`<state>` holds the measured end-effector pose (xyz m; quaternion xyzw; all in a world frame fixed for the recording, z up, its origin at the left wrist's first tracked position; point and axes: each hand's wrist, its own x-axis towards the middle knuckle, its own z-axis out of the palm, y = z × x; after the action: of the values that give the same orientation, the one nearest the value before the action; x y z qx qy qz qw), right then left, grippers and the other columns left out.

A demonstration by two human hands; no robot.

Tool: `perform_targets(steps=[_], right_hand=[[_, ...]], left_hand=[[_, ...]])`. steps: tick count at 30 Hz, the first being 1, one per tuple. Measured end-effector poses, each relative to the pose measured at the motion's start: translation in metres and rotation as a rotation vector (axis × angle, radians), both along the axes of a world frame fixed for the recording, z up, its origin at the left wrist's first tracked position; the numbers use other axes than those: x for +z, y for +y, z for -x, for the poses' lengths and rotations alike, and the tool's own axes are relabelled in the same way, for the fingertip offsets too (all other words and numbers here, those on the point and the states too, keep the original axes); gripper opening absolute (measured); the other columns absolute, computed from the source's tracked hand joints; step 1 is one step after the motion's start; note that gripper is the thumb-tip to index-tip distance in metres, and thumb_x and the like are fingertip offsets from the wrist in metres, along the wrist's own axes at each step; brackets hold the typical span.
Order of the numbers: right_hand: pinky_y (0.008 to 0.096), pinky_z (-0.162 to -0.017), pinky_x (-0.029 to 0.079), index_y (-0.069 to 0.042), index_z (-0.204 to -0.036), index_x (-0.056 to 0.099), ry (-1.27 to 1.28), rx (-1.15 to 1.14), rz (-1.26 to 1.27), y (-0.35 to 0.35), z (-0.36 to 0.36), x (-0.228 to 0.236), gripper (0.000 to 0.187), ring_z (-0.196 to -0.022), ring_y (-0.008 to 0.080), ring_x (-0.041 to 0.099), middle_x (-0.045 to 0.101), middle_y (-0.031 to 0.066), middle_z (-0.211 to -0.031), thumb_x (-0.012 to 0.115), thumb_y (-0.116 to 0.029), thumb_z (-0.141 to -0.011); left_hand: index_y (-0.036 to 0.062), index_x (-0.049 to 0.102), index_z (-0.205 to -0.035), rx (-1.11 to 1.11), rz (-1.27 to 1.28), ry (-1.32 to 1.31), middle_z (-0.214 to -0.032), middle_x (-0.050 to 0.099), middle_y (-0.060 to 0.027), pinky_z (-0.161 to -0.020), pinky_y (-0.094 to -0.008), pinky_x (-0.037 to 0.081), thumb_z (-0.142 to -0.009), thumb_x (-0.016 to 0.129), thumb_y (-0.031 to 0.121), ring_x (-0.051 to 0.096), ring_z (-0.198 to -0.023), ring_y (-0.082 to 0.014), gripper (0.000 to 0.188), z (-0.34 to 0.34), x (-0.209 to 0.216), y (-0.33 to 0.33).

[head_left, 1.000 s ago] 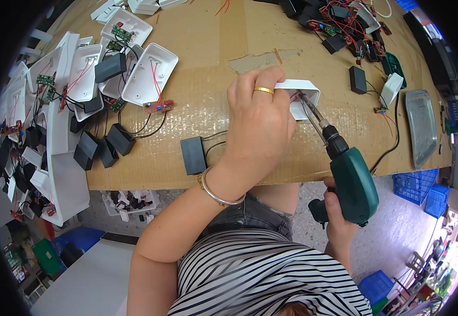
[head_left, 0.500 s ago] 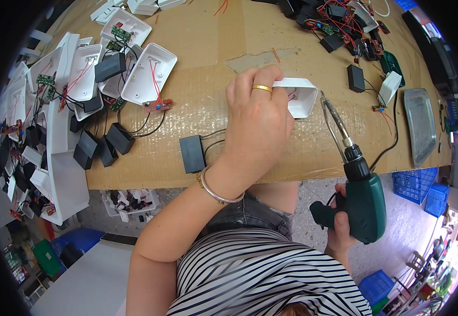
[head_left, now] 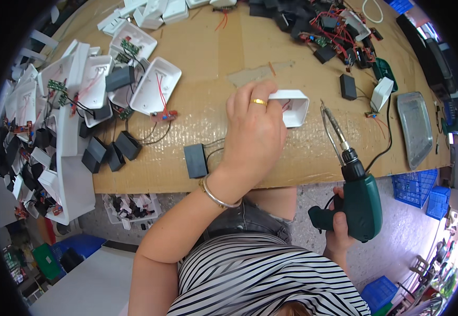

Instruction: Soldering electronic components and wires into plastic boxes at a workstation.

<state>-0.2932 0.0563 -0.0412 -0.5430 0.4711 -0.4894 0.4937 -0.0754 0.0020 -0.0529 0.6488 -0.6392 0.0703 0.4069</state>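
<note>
My left hand (head_left: pixel 255 129) is closed around a white plastic housing (head_left: pixel 298 111), its open side facing right. Red wires show inside; the hand hides the rest of it. In my right hand (head_left: pixel 339 231) is a dark green soldering gun (head_left: pixel 365 205), gripped by its handle. Its metal tip (head_left: pixel 328 110) points up and away, just right of the housing and apart from it. By my left wrist lies a small black box (head_left: pixel 195 160) whose two black wires run under the hand.
White housings (head_left: pixel 157 87) with wires and circuit boards crowd the left, beside black boxes (head_left: pixel 128 145). Black parts and red wires (head_left: pixel 339 31) are heaped at the far right. A metal tray (head_left: pixel 414 129) lies near the right edge. The gun's black cord (head_left: pixel 389 142) crosses the cardboard.
The whole view has shifted a little. The gap between the housing and the soldering tip has widened slightly. Both hands keep their hold.
</note>
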Motion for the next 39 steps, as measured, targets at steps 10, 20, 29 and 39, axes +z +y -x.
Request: perform_targets(steps=[10, 20, 29, 39], right_hand=[[0.0256, -0.066, 0.043, 0.003, -0.112, 0.053, -0.087, -0.035, 0.014, -0.001, 0.001, -0.01, 0.049, -0.076, 0.0137, 0.053, 0.058, 0.0117, -0.103, 0.067, -0.026, -0.075], [0.0357, -0.096, 0.035, 0.008, -0.12, 0.044, -0.121, 0.102, 0.041, -0.017, 0.019, -0.039, 0.044, -0.109, 0.0241, 0.048, 0.051, 0.0145, -0.115, 0.053, -0.016, -0.084], [0.0342, -0.085, 0.041, 0.006, -0.115, 0.049, -0.077, 0.212, 0.073, -0.037, -0.013, -0.018, 0.043, -0.096, 0.0237, 0.051, 0.054, 0.0154, -0.107, 0.058, -0.011, -0.077], [0.0343, -0.076, 0.046, 0.006, -0.11, 0.054, -0.036, 0.076, 0.134, 0.002, -0.054, 0.016, 0.044, -0.085, 0.0245, 0.054, 0.057, 0.0178, -0.1, 0.063, -0.011, -0.071]], left_hand=[[0.0057, 0.043, -0.118, -0.037, -0.278, -0.048, -0.117, 0.047, -0.0185, -0.093, -0.0449, 0.036, -0.065, 0.072, 0.017, 0.043, -0.109, -0.039, 0.062, -0.018, 0.04, 0.022], [0.0006, 0.043, -0.12, 0.042, -0.02, 0.332, -0.103, 0.055, -0.0195, -0.071, -0.0381, 0.048, -0.069, 0.067, 0.019, 0.06, -0.083, -0.0295, 0.059, -0.055, 0.055, 0.069], [0.0018, 0.041, -0.121, -0.028, -0.368, 1.366, -0.078, 0.058, -0.0036, -0.042, -0.0189, 0.04, -0.074, 0.071, 0.022, 0.051, -0.052, -0.0064, 0.059, -0.111, 0.041, 0.264], [0.0031, 0.063, -0.082, 0.927, -0.439, 1.398, -0.061, 0.058, -0.0039, -0.04, -0.0242, 0.037, -0.067, 0.071, 0.03, 0.05, -0.047, -0.0091, 0.032, -0.191, -0.217, 0.442]])
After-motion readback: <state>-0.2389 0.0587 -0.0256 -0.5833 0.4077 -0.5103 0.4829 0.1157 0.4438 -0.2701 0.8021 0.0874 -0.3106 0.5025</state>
